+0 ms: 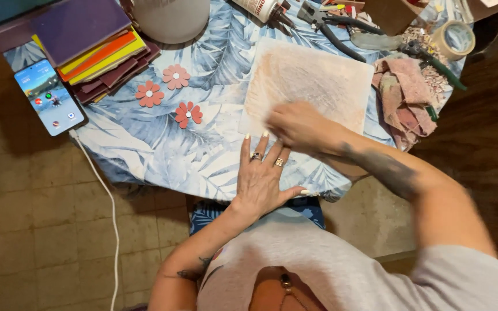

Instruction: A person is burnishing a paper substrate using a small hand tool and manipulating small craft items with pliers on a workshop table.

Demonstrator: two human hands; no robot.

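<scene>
The left hand (pixel 260 175) lies flat on the tabletop (pixel 145 144), fingers spread wide, its fingertips touching the near edge of a pale square board (pixel 312 80). It looks like it presses there so the board does not slide. The right hand (pixel 298 125) rests on the board's near corner, blurry, fingers curled down on the surface; I cannot tell if its grip pinches anything. The board sits in the middle of the tabletop, on a blue leaf cloth.

3 red paper flowers (pixel 171 95) lie to the left of the board, apart from it, out of the way of the hands. A stack of colored sheets (pixel 93 49) sits at the far left corner. A phone (pixel 49 97) lies beside the stack, with a white cord (pixel 108 201) hanging down. A pink rag (pixel 404 98) lies just right of the board, close enough to grab. Pliers (pixel 329 29) and a roll of tape (pixel 455 39) sit at the far edge.
</scene>
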